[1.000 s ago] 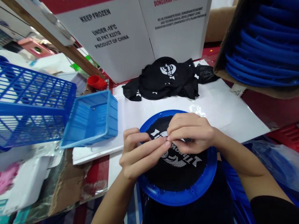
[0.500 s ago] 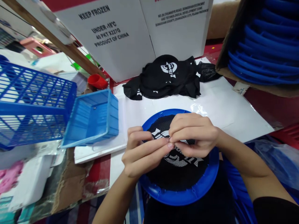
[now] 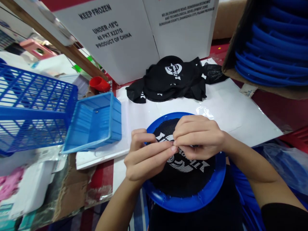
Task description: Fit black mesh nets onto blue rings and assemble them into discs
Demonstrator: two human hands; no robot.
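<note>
Fingertips [image 3: 173, 148] of the left hand [image 3: 141, 160] and right hand [image 3: 202, 136] meet over the upper middle of the mesh [image 3: 173, 189] in the head view. Take the ring [image 3: 183, 207] as the clock: left hand comes in from 9, right from 2. The hands are together at the tips; whether they are clamped on anything, I cannot tell, as the fingers hide it.

Mesh, black with white print, lies inside the blue ring, reaching its inner edge from 4 to 8. The ring's far side overlaps the board [image 3: 231, 122]; its 6 o'clock side shows over the lap [image 3: 192, 221].

Just beyond 12 lies a pile of black cloths [image 3: 166, 80]. The tray [image 3: 115, 122] stands between 9 and 10, the cup [image 3: 99, 84] near 10, and a box [image 3: 276, 92] of blue discs [image 3: 271, 72] between 1 and 2.

The step looks like close two-handed fingertip work on the mesh. From here, a next move seems to call for a steady ring, and fingers parting without dragging the mesh off its edge.
</note>
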